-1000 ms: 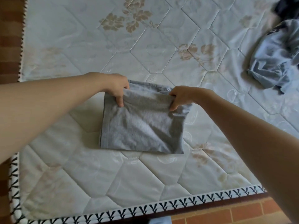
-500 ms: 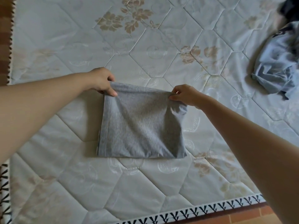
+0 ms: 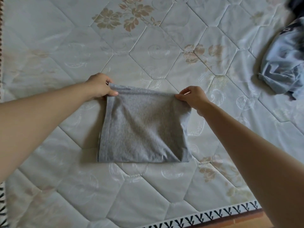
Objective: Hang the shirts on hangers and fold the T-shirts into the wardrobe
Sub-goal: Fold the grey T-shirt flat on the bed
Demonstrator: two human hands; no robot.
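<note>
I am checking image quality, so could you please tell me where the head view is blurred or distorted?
Head view: the grey T-shirt and both hands are sharp; the blue garment at the right edge is smeared; the mattress quilting bows with wide-angle distortion; lighting soft, no glare.

Grey T-shirt (image 3: 144,129) folded into flat rectangle, lying mid-mattress (image 3: 148,191); blue garment (image 3: 283,66) crumpled in heap, well apart at right edge.

Open mattress (image 3: 65,46) around folded T-shirt (image 3: 143,129), crumpled blue garment (image 3: 283,69) far right
</note>
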